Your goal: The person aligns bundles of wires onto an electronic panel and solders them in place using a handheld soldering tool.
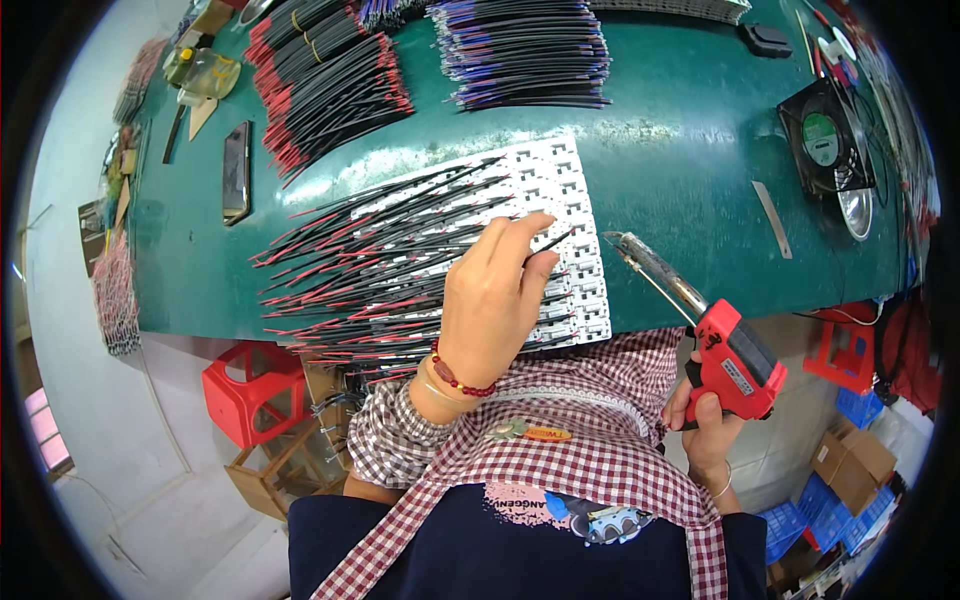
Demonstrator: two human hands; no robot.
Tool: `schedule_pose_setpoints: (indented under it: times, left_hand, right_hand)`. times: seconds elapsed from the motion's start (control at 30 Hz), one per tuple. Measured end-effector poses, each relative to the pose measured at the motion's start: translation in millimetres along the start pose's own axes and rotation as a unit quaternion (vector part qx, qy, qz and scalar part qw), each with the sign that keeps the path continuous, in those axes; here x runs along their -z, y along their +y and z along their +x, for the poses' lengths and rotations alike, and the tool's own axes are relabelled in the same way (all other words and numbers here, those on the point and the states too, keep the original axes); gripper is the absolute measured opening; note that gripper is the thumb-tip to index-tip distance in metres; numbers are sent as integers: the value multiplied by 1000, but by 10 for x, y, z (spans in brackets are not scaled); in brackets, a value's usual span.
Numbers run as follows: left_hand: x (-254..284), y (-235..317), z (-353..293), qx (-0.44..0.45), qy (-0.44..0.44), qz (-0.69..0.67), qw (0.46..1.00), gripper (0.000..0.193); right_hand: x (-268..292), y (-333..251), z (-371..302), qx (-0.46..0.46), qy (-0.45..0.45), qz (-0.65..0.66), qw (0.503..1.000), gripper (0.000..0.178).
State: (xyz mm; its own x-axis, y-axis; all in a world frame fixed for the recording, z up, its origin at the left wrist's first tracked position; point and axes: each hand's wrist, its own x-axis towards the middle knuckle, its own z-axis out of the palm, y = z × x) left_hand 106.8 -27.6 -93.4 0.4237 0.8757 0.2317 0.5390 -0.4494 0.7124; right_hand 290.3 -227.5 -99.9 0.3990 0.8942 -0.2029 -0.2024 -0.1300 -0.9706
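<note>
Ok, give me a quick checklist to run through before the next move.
1. Soldering gun held in the right hand: ok.
2. Tip apart from the left hand: ok, it shows just past the right edge of the board.
3. Wire between left thumb and fingers: ok.
4. Tip hot: cannot tell.
5. Fan running: cannot tell.
6. Phone away from the tip: ok, on the table's left side.

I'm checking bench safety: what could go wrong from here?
The soldering gun in the right hand points its tip toward the left hand; if hot, a slip might burn it.
The black wires lie crowded over the white boards, with the left sleeve close by, so it might catch some and shift them.
</note>
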Motion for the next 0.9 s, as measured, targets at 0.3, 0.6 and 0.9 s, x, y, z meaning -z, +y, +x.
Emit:
schedule_pose_setpoints:
  times: [0.3,0.6,0.9]
  left_hand:
    - [-85,-102,-22,-4,-33,54,998,11]
    - [-85,-72,-23,-23,-10,105,994,16]
    - [-119,-68,-52,-2,-26,129,991,20]
  right_hand:
    - [-7,23,-52,-38,-14,-5,999,55]
    - [4,57,-56,-41,-26,-17,999,48]
    - [-2,54,-40,-29,-44,-29,998,42]
